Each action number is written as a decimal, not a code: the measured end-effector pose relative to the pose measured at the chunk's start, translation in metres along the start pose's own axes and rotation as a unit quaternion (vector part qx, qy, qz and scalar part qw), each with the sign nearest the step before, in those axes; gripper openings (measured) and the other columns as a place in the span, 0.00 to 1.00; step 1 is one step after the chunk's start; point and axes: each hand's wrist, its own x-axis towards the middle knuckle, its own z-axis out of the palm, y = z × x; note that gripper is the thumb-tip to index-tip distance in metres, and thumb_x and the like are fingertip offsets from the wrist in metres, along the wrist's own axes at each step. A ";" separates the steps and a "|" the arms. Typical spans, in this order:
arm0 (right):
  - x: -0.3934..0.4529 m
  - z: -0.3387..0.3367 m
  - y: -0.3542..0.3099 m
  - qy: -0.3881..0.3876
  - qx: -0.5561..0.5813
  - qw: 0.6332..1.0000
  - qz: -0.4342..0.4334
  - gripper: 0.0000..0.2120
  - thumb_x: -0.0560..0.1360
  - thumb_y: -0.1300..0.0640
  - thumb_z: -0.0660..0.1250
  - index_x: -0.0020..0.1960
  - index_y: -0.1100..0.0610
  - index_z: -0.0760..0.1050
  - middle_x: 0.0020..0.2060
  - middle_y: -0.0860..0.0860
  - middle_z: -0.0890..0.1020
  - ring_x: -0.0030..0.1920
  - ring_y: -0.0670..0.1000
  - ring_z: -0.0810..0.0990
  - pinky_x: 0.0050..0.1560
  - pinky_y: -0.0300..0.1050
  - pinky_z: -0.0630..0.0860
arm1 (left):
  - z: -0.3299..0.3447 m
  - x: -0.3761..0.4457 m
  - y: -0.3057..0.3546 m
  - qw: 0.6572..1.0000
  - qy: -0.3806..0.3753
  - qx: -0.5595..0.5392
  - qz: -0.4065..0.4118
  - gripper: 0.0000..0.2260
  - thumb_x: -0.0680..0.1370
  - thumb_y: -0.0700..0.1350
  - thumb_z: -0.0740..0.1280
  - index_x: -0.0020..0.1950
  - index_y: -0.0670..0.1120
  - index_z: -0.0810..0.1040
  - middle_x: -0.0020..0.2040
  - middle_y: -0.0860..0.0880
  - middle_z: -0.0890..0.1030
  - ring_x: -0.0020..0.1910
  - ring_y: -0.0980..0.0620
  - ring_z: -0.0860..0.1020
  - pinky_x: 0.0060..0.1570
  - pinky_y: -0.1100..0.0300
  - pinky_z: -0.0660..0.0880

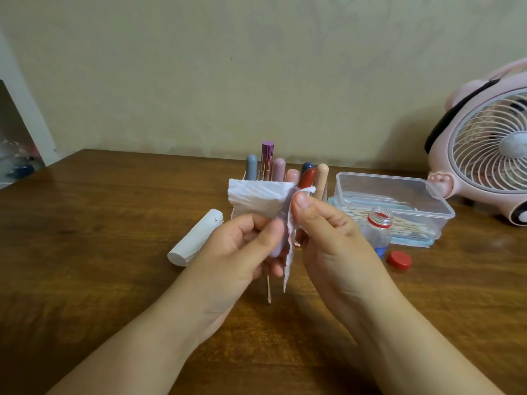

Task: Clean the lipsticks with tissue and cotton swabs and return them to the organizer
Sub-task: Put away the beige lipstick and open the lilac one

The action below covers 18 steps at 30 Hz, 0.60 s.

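A white tissue roll [196, 238] lies on its side on the brown wooden counter [99, 223], left of the hands, with small red marks on its far end. Just right of it, the left hand [242, 249] is raised above the middle of the counter, its fingers [251, 223] and thumb curled round a pale lilac lipstick [276, 246] and a crumpled sheet of tissue [256, 195] that fans out above the hand. A thin cotton swab [268, 289] pokes down from under the same hand, its tip pointing at the near edge of the counter. The lipstick is mostly hidden by tissue, so only its rounded lower end shows.

The right hand [328, 232] meets the left one; its thumb and fingers pinch the right part of the tissue, which bears pink smears, against the lipstick.

Behind the hands, toward the far edge of the counter, a clear organizer [323, 192] holds upright lipsticks [267, 159] in grey, metallic purple, pink, dark blue, red and beige.

To the right, a small clear bottle [377, 229] with a red neck ring stands open, and its red cap [399, 260] lies on the counter just beside it. Behind the bottle sits a clear plastic box [399, 195] with cotton swabs inside. At the far right corner stands a pink fan [490, 149] with a white grille.
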 end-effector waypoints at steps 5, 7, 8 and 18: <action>-0.002 0.000 -0.003 -0.020 0.022 0.999 0.025 0.18 0.73 0.48 0.64 0.44 0.64 0.76 0.27 0.61 0.73 0.20 0.54 0.71 0.23 0.43 0.74 | -0.002 -0.001 0.003 0.997 -0.033 -0.036 -0.063 0.16 0.74 0.53 0.60 0.45 0.40 0.77 0.31 0.43 0.77 0.27 0.50 0.74 0.30 0.59 0.75; -0.002 0.001 -0.003 -0.013 0.028 0.999 0.015 0.17 0.73 0.48 0.66 0.45 0.64 0.77 0.29 0.60 0.75 0.23 0.53 0.73 0.24 0.43 0.74 | -0.002 0.000 0.002 0.999 -0.010 -0.030 -0.035 0.12 0.72 0.51 0.66 0.41 0.42 0.80 0.31 0.44 0.78 0.27 0.52 0.74 0.30 0.62 0.75; -0.002 0.001 -0.003 -0.005 0.027 1.000 0.005 0.17 0.73 0.48 0.67 0.45 0.63 0.78 0.30 0.60 0.76 0.25 0.52 0.74 0.26 0.42 0.75 | -0.002 0.001 0.002 1.000 -0.001 -0.019 -0.012 0.09 0.70 0.50 0.71 0.39 0.45 0.82 0.32 0.46 0.79 0.28 0.53 0.75 0.30 0.63 0.75; -0.003 0.000 -0.005 -0.004 0.020 0.999 0.028 0.19 0.72 0.46 0.65 0.46 0.64 0.76 0.28 0.60 0.74 0.21 0.53 0.72 0.22 0.42 0.74 | -0.001 -0.001 0.003 0.994 -0.057 -0.062 -0.069 0.17 0.74 0.57 0.64 0.48 0.44 0.79 0.32 0.43 0.77 0.28 0.50 0.74 0.32 0.59 0.75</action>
